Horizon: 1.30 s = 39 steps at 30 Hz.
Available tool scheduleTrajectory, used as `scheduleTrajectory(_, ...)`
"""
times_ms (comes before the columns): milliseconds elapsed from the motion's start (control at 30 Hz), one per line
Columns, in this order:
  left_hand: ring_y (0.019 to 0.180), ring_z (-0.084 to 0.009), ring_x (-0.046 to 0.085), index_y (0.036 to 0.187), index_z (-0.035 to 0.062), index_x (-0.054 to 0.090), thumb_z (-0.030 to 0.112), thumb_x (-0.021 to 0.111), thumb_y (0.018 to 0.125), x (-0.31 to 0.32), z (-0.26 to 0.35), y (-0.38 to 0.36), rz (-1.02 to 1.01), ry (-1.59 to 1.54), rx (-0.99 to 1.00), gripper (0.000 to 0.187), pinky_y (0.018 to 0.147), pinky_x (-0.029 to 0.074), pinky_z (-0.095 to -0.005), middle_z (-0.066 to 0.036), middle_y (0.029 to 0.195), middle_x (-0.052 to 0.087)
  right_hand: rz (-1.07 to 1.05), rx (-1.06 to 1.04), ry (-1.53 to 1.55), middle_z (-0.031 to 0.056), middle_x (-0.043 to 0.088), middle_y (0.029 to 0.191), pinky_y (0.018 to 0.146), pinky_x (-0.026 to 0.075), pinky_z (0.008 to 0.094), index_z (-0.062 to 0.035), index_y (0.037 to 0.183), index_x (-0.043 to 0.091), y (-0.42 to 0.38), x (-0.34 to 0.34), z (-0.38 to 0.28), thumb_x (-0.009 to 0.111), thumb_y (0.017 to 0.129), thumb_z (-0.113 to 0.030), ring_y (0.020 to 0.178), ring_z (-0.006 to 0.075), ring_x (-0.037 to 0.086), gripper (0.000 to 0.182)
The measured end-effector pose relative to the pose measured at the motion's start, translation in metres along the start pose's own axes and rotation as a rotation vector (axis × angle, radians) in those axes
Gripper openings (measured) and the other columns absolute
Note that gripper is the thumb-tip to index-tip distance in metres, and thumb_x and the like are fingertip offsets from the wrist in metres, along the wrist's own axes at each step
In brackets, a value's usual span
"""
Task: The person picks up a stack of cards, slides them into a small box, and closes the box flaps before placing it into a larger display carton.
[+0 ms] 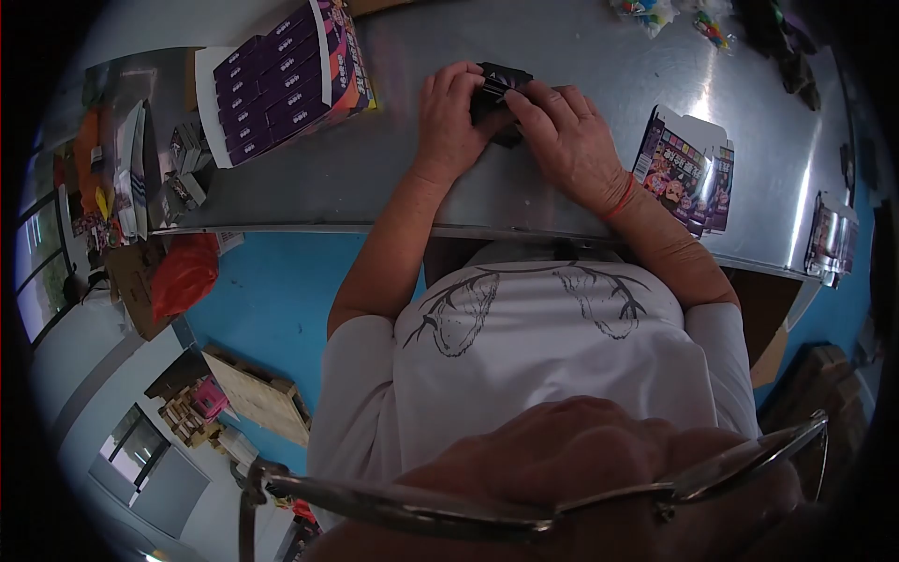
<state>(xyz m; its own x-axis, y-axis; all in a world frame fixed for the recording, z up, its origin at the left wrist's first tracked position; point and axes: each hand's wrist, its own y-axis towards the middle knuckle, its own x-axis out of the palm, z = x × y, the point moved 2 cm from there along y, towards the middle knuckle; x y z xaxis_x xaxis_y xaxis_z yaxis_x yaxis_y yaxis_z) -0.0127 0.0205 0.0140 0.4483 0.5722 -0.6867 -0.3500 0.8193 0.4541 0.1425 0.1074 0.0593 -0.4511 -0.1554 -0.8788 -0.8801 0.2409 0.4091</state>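
- A small dark box is being held between both hands on the steel table, near its far middle, just above the surface or resting on it; which cannot be told.
- The left hand is being curled over the box's left side, fingers pressed together and bent onto its top edge.
- The right hand is being laid against the box's right side, fingers close together and pointing inward; the thumb is hidden, so the exact pinch cannot be told.
- The box is being judged as light, thin card: stiff along its folds, easily dented on its flat faces, a little slick from printing. Hold is best taken at edges and corners, not on the panels.
- A tray of purple boxes is lying well apart to the left.
- Printed flat cartons are lying to the right, near the table's front edge.
- An orange band is being worn on the right wrist.
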Motion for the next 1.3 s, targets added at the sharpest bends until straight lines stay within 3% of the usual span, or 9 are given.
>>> scheduleTrajectory(633, 0.103, -0.0280, 0.052, 0.096, 0.0085, 0.054, 0.025, 0.081, 0.068, 0.000, -0.002, -0.001, -0.007, -0.008, 0.005, 0.041, 0.090, 0.040, -0.0406, -0.006, 0.113, 0.057, -0.028, -0.025, 0.007, 0.0146, 0.053, 0.120, 0.080, 0.049, 0.0383, -0.0102, 0.126, 0.052, -0.002, -0.001, -0.002, 0.057, 0.083, -0.016, 0.099, 0.0274, 0.056, 0.044)
scheduleTrajectory(733, 0.103, -0.0290, 0.052, 0.095, 0.0084, 0.055, 0.024, 0.081, 0.068, -0.002, 0.000, -0.001, -0.010, -0.016, -0.006, 0.041, 0.090, 0.040, -0.0410, -0.006, 0.113, 0.057, 0.019, -0.033, 0.015, 0.0134, 0.057, 0.113, 0.078, 0.049, 0.0385, -0.0086, 0.121, 0.053, 0.001, 0.002, -0.001, 0.059, 0.081, -0.014, 0.094, 0.0280, 0.057, 0.041)
scheduleTrajectory(867, 0.104, -0.0323, 0.051, 0.097, 0.0064, 0.055, 0.023, 0.081, 0.069, 0.001, 0.002, -0.001, -0.044, -0.016, -0.037, 0.041, 0.092, 0.039, -0.0422, -0.009, 0.115, 0.056, 0.159, 0.164, 0.306, 0.0128, 0.063, 0.094, 0.075, 0.050, 0.0392, -0.0055, 0.104, 0.055, 0.014, 0.011, 0.012, 0.065, 0.076, -0.011, 0.088, 0.0320, 0.060, 0.031)
scheduleTrajectory(933, 0.105, -0.0334, 0.050, 0.099, 0.0053, 0.055, 0.023, 0.080, 0.071, 0.003, -0.001, 0.001, -0.075, -0.084, -0.034, 0.041, 0.094, 0.039, -0.0433, -0.011, 0.117, 0.054, 0.115, 0.167, 0.334, 0.0155, 0.062, 0.093, 0.072, 0.049, 0.0451, -0.0036, 0.102, 0.057, 0.016, 0.022, 0.022, 0.065, 0.082, -0.012, 0.086, 0.0358, 0.060, 0.023)
scheduleTrajectory(1033, 0.106, -0.0329, 0.050, 0.100, 0.0051, 0.056, 0.021, 0.078, 0.074, -0.006, 0.014, 0.006, -0.095, -0.087, 0.023, 0.038, 0.092, 0.040, -0.0427, -0.012, 0.116, 0.055, 0.051, 0.244, 0.413, 0.0168, 0.063, 0.086, 0.070, 0.048, 0.0460, -0.0031, 0.098, 0.057, 0.014, 0.013, 0.029, 0.064, 0.083, -0.014, 0.080, 0.0382, 0.061, 0.020)
scheduleTrajectory(1133, 0.106, -0.0331, 0.051, 0.103, 0.0056, 0.057, 0.018, 0.075, 0.077, -0.013, 0.030, 0.018, -0.001, -0.160, 0.025, 0.034, 0.091, 0.042, -0.0420, -0.013, 0.115, 0.055, 0.227, 0.424, 0.465, 0.0190, 0.062, 0.079, 0.066, 0.049, 0.0430, -0.0024, 0.096, 0.058, -0.003, -0.010, 0.050, 0.065, 0.085, -0.015, 0.069, 0.0378, 0.060, 0.018)
scheduleTrajectory(1200, 0.106, -0.0333, 0.051, 0.105, 0.0064, 0.057, 0.015, 0.072, 0.080, -0.003, 0.045, 0.018, -0.142, -0.116, 0.139, 0.031, 0.090, 0.043, -0.0416, -0.013, 0.116, 0.054, 0.364, 0.523, 0.503, 0.0164, 0.064, 0.075, 0.061, 0.050, 0.0412, -0.0011, 0.091, 0.058, -0.023, -0.010, 0.081, 0.064, 0.087, -0.019, 0.067, 0.0332, 0.064, 0.020)
scheduleTrajectory(1300, 0.113, -0.0322, 0.049, 0.114, 0.0083, 0.057, 0.020, 0.072, 0.078, 0.037, 0.086, 0.017, -0.376, -0.170, 0.382, 0.041, 0.094, 0.040, -0.0435, -0.011, 0.122, 0.053, 0.508, 0.784, 0.788, 0.0080, 0.061, 0.068, 0.053, 0.046, 0.0307, -0.0002, 0.089, 0.058, -0.062, -0.026, 0.118, 0.065, 0.089, -0.023, 0.059, 0.0144, 0.059, 0.024)
